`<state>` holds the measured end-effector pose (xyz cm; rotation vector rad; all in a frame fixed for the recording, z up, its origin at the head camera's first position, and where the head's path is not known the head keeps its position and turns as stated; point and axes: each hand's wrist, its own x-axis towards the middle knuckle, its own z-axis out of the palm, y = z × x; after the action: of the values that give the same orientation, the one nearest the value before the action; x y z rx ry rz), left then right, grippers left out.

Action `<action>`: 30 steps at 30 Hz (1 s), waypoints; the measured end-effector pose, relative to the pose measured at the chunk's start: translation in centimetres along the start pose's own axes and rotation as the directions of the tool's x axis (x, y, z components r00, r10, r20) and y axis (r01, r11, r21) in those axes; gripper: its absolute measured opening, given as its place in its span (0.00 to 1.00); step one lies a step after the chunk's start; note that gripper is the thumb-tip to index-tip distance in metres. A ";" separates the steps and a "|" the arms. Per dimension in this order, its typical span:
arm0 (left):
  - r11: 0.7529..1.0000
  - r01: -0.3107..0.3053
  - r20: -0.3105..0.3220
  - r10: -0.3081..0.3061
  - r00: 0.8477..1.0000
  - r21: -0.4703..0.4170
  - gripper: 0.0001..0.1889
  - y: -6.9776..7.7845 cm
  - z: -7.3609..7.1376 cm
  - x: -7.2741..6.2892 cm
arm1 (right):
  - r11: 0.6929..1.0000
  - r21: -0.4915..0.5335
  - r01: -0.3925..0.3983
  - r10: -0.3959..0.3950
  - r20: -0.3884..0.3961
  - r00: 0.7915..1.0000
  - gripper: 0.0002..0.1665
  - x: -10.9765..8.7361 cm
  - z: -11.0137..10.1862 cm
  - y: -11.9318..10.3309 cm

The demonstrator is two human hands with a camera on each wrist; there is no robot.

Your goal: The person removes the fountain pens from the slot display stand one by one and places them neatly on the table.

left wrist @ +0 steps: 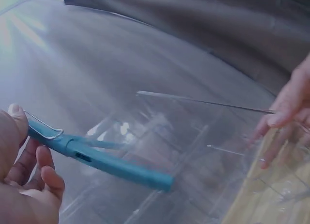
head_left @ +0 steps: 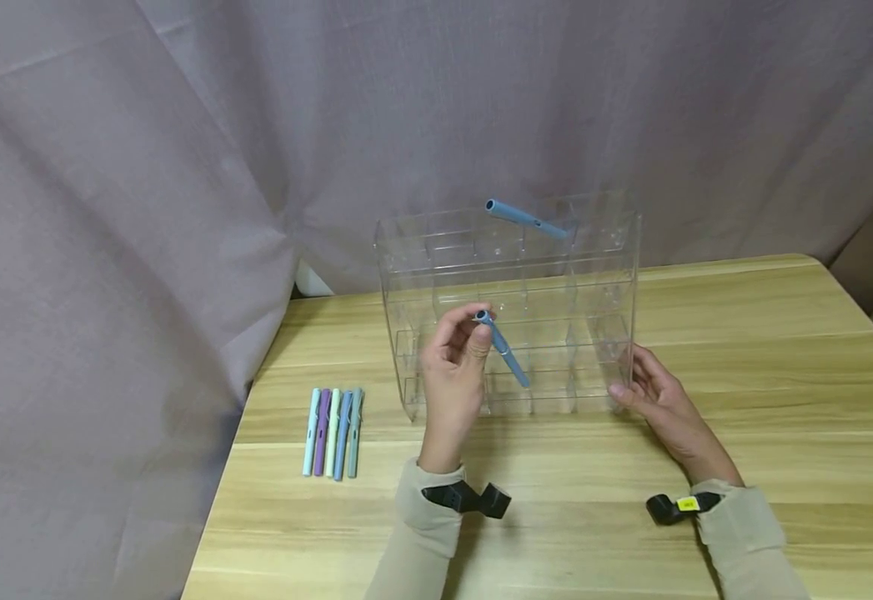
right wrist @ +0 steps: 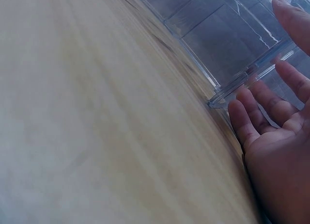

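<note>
Rack: clear tiered organizer (head_left: 635, 283), standing on the wood-grain table (head_left: 744, 375); thin dividers split it into rows of compartments. All places below are relative to this rack, as the seated side sees it.
Left hand: (head_left: 454, 358) up in front of the rack, left of its middle. Thumb and fingers closed down on one pen, gap no wider than the barrel.
Held pen: blue, silver clip (left wrist: 46, 127), gripped near the clip end. Slants down toward the rack's lower right, far end sticking out free of the fingers. Overlaps the rack's lower rows from here; can't tell if it touches plastic.
Right hand: (head_left: 661, 400) at the rack's lower right front corner. Thumb to the front, fingers along the side wall, so it has light hold of that edge. Fingers only gently bent; how hard it presses, can't tell.
Racked pen: another blue one (head_left: 519, 215), in the rack's top tier, right of its middle. Tilted, upper end pointing left, lower end down to the right. Exact compartment unclear through the plastic.
Loose pens: five on the table left of the rack, side by side, well apart from it. Left to right: light blue (head_left: 310, 433), purple (head_left: 322, 433), pale green (head_left: 333, 433), mid blue (head_left: 343, 435), grey-green (head_left: 355, 433). The last is nearest the rack.
Backdrop: grey-mauve curtain (head_left: 481, 100) behind the rack.
</note>
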<state>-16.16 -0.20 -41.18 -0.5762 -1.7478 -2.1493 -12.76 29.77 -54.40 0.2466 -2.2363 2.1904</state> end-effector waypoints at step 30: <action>0.989 0.149 0.047 -0.149 0.988 0.002 0.27 0.8 -5.2 -1.1 | 0.999 0.042 0.014 -0.014 -0.015 1.000 0.44 0.0 0.2 0.0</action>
<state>-15.38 -5.45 -41.94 -0.5154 -1.8691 -2.2532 -12.73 29.53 -54.41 0.2449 -2.1758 2.2274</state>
